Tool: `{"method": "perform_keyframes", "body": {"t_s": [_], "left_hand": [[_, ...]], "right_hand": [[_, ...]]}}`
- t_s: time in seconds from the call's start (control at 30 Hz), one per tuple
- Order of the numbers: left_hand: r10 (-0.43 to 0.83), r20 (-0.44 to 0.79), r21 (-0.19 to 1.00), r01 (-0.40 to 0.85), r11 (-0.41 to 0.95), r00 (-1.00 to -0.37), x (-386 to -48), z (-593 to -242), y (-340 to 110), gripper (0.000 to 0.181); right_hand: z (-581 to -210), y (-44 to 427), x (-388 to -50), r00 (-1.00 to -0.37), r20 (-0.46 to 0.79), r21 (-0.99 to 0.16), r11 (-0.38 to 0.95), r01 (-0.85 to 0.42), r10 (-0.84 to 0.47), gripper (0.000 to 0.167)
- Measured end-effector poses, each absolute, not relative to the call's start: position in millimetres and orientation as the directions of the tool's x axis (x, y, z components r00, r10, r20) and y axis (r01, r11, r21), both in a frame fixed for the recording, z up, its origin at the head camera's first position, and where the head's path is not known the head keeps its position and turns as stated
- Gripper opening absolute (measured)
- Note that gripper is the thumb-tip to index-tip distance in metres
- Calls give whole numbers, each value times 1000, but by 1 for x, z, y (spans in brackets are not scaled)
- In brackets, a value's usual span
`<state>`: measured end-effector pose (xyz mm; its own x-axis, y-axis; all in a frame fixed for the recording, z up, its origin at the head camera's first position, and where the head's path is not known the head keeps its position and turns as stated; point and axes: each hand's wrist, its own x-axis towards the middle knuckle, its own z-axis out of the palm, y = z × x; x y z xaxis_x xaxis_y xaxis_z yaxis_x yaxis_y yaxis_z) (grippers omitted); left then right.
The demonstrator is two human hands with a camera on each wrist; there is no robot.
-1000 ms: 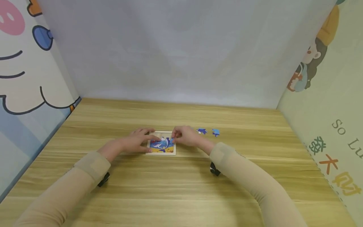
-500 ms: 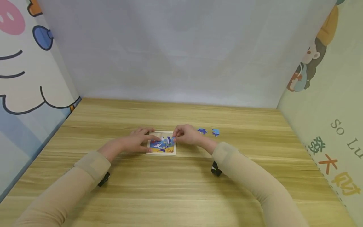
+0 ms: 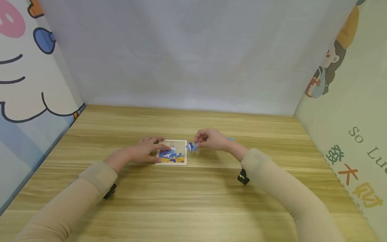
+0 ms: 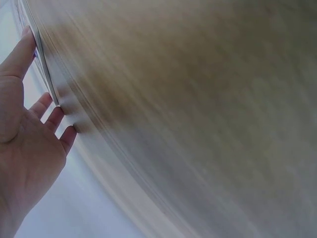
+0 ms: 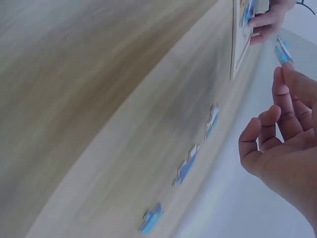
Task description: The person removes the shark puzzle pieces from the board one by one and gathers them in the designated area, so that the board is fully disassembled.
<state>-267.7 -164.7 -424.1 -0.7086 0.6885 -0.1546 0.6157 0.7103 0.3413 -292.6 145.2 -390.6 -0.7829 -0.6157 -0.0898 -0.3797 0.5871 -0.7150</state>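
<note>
A small square puzzle board (image 3: 171, 163) with a pale wooden rim lies on the table. Its lower part shows a blue and yellow sea picture; the upper and right upper parts are bare wood. My left hand (image 3: 145, 150) rests over the board's left side, fingers spread, index finger on the picture. In the left wrist view the thumb (image 4: 25, 47) touches the board's edge. Just right of the board, my right hand (image 3: 211, 138) pinches a blue and white puzzle piece (image 3: 190, 147) between thumb and index finger. That puzzle piece (image 5: 283, 51) is off the table.
Three loose pieces lie on the wooden table in the right wrist view: a near piece (image 5: 152, 218), a middle piece (image 5: 186, 166) and a far piece (image 5: 212, 121). The right hand mostly hides them from the head view. A pale curtain (image 3: 187, 60) stands behind.
My right hand has moved right, away from the board, carrying the puzzle piece that was at the board's right side. Bare wood shows there now. The left hand has stayed put.
</note>
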Motion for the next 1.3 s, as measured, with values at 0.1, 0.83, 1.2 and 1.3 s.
{"method": "perform_keyframes", "body": {"t_s": [0.1,0.83,1.2,1.3], "left_hand": [[689,-153,343,616,709,-709,-267,-423,-164,54],[696,-141,323,632,705,-704,-272,-430,-167,54],[695,-141,317,633,706,-705,-273,-431,-167,54],[696,-143,312,635,706,-703,-273,-430,-166,54]], "right_hand": [[-386,156,-291,-781,-78,-699,592,-400,-620,12],[-386,245,-291,-801,-187,-717,636,-285,-569,14],[-402,271,-290,-828,-220,-683,688,-246,-515,14],[-407,274,-290,-829,-225,-671,699,-250,-512,14]]}}
